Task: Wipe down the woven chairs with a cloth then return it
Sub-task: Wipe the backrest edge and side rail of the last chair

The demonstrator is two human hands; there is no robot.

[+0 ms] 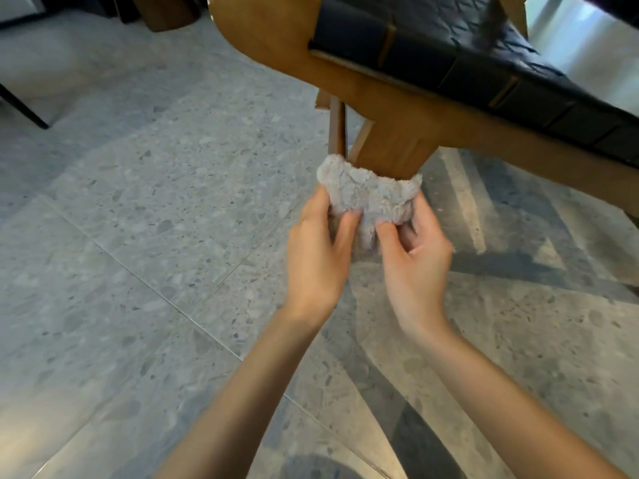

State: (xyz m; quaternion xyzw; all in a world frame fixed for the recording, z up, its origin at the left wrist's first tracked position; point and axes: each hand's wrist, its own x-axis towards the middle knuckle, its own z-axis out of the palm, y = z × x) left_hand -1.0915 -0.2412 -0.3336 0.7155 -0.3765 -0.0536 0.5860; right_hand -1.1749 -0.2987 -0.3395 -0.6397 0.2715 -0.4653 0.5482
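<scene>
A woven chair [363, 81] with a light wooden frame and a black woven leather seat fills the upper right. A fluffy grey cloth [366, 193] is wrapped around the lower part of its front leg. My left hand [318, 250] grips the cloth's left side, thumb on top. My right hand [415, 257] holds the right side, fingers pinching the fabric. The leg below the cloth is hidden behind it and my hands.
Grey speckled terrazzo floor tiles [155, 236] spread to the left and below. A thin black furniture leg [24, 105] stands at the far left. Dark wooden furniture [169, 12] sits at the top. Chair shadows cross the floor at the right.
</scene>
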